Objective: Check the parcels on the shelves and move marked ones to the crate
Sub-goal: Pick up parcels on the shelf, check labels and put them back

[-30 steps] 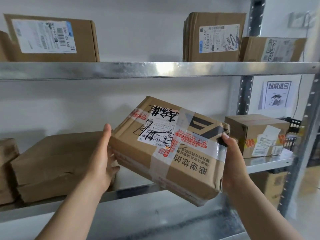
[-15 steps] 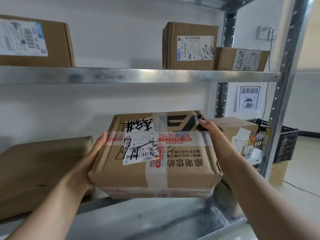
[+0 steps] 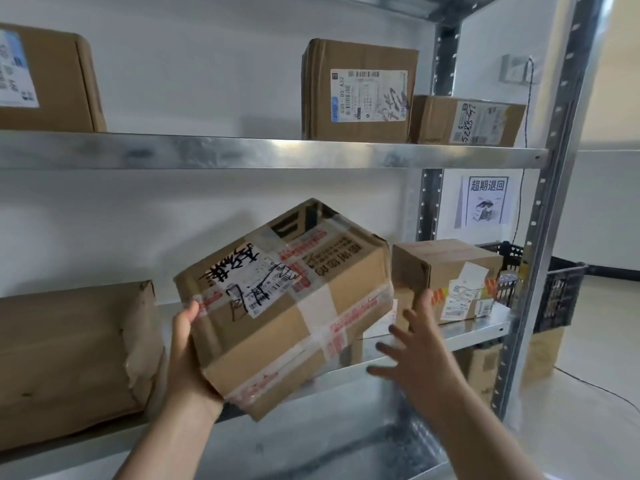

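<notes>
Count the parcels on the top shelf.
3. A left parcel, cut off by the frame edge; a tall parcel right of middle; a low parcel beside it at the right end. More may be hidden past the left edge.

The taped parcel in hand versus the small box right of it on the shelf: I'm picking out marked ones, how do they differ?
The taped parcel is tilted, gripped by the left hand; the small box sits flat on the middle shelf. The taped parcel bears black handwriting across its label; the small box shows none. Both are brown cardboard with white labels.
</notes>
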`<state>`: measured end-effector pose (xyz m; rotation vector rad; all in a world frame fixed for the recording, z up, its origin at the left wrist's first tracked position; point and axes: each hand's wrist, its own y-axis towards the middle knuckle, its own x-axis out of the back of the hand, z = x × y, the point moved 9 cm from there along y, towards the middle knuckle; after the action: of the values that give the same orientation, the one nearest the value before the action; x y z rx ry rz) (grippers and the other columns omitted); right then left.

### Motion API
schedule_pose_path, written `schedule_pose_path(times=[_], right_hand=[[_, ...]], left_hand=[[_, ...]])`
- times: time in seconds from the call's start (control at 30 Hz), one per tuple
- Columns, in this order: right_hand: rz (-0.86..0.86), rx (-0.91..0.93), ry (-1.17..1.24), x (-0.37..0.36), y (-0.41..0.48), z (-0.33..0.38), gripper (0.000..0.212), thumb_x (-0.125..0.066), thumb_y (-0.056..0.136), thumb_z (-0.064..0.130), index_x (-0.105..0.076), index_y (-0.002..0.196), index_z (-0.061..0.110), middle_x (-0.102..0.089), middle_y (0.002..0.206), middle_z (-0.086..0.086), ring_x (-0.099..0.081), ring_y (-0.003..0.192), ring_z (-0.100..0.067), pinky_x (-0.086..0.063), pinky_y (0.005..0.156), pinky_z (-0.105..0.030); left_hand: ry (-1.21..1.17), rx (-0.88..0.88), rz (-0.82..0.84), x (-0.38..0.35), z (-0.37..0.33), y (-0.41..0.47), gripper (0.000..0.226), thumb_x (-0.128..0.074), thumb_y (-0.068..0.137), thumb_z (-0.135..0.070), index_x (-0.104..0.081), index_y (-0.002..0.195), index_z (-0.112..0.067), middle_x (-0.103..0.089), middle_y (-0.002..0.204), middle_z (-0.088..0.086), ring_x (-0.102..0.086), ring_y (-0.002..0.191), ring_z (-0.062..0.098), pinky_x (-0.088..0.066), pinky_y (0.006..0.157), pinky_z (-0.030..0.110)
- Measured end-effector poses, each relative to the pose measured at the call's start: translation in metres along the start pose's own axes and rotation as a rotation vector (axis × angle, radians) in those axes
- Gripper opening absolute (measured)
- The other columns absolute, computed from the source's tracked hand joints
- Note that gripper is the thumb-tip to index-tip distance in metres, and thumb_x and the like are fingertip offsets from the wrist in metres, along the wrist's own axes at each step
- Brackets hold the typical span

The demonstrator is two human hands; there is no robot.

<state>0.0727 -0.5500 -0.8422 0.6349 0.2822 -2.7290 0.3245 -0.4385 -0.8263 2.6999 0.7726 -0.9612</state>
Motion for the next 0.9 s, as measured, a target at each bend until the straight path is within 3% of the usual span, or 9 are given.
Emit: schedule_pose_path(times=[0.1, 0.17, 0.23, 0.33, 0.43, 0.53, 0.7, 0.77, 0.9], right_hand=[[0.119, -0.004, -0.028, -0.038, -0.015, -0.015, 0.093, -0.050, 0.070, 0.077, -0.022, 0.154, 0.046, -0.047, 0.151, 0.002, -0.050, 0.133, -0.036, -0.058, 0.080, -0.054], [0.184, 0.047, -0.068, -0.058, -0.014, -0.017, 0.085, -0.058, 0.071, 0.073, -0.021, 0.145, 0.056, -0.057, 0.129, 0.012, -0.057, 0.116, -0.024, -0.059, 0.055, -0.038], [0.179, 0.094, -0.030, -0.063, -0.005, -0.015, 0.094, -0.074, 0.063, 0.077, -0.024, 0.142, 0.062, -0.058, 0.132, 0.013, -0.054, 0.126, -0.024, -0.060, 0.067, -0.052], [0.179, 0.174, -0.001, -0.064, 0.012, -0.003, 0.102, -0.085, 0.045, 0.080, -0.037, 0.133, 0.065, -0.063, 0.135, 0.013, -0.058, 0.129, -0.023, -0.047, 0.100, -0.068], [0.181, 0.158, -0.025, -0.063, 0.031, 0.003, 0.099, -0.084, 0.045, 0.076, -0.041, 0.132, 0.061, -0.066, 0.132, 0.011, -0.060, 0.126, -0.025, -0.047, 0.101, -0.067], [0.147, 0.096, -0.055, -0.062, 0.048, 0.005, 0.100, -0.080, 0.047, 0.072, -0.041, 0.137, 0.052, -0.066, 0.130, 0.010, -0.059, 0.123, -0.024, -0.046, 0.104, -0.064], [0.071, -0.095, -0.070, -0.063, 0.061, 0.004, 0.097, -0.077, 0.057, 0.067, -0.039, 0.143, 0.043, -0.061, 0.132, 0.004, -0.057, 0.120, -0.023, -0.045, 0.105, -0.062], [0.059, -0.203, -0.107, -0.066, 0.059, 0.005, 0.105, -0.077, 0.051, 0.072, -0.037, 0.144, 0.045, -0.061, 0.132, 0.002, -0.058, 0.120, -0.029, -0.046, 0.101, -0.066], [0.068, -0.298, -0.127, -0.070, 0.045, 0.027, 0.109, -0.081, 0.053, 0.073, -0.037, 0.147, 0.041, -0.062, 0.130, -0.001, -0.061, 0.118, -0.029, -0.047, 0.102, -0.064]], left_hand=[[-0.010, -0.047, -0.012, -0.025, 0.017, -0.009, 0.046, -0.049, 0.089, -0.065, -0.069, 0.107, -0.028, -0.077, 0.100, 0.007, -0.074, 0.086, 0.029, -0.056, 0.076, 0.049], [-0.022, -0.105, -0.060, -0.034, 0.024, -0.013, 0.073, -0.063, 0.075, -0.074, -0.058, 0.132, -0.029, -0.072, 0.121, 0.009, -0.071, 0.106, 0.033, -0.055, 0.087, 0.060], [-0.026, -0.132, -0.111, -0.036, 0.032, -0.011, 0.097, -0.072, 0.060, -0.079, -0.045, 0.145, -0.039, -0.065, 0.134, 0.006, -0.065, 0.118, 0.036, -0.049, 0.095, 0.066], [0.045, -0.224, -0.106, -0.049, 0.035, -0.016, 0.092, -0.065, 0.063, -0.082, -0.046, 0.143, -0.042, -0.063, 0.136, 0.004, -0.061, 0.122, 0.036, -0.053, 0.087, 0.066], [0.023, -0.277, -0.078, -0.053, 0.038, -0.009, 0.083, -0.064, 0.071, -0.077, -0.044, 0.143, -0.043, -0.062, 0.138, 0.002, -0.059, 0.125, 0.033, -0.056, 0.081, 0.062], [-0.004, -0.260, -0.195, -0.036, 0.045, 0.007, 0.070, -0.067, 0.082, -0.056, -0.037, 0.144, -0.047, -0.058, 0.140, -0.005, -0.056, 0.126, 0.023, -0.051, 0.089, 0.066], [0.274, -0.189, -0.387, -0.015, 0.021, 0.018, 0.108, -0.083, 0.058, -0.064, -0.027, 0.150, -0.052, -0.043, 0.154, -0.014, -0.045, 0.136, 0.010, -0.039, 0.103, 0.042], [0.364, -0.193, -0.437, -0.012, -0.001, 0.015, 0.100, -0.080, 0.065, -0.061, -0.025, 0.147, -0.056, -0.036, 0.158, -0.015, -0.040, 0.139, 0.011, -0.031, 0.114, 0.049], [0.453, -0.113, -0.521, -0.018, -0.040, 0.006, 0.067, -0.066, 0.081, -0.064, -0.046, 0.140, -0.039, -0.054, 0.134, -0.014, -0.049, 0.121, 0.010, -0.033, 0.112, 0.045]])
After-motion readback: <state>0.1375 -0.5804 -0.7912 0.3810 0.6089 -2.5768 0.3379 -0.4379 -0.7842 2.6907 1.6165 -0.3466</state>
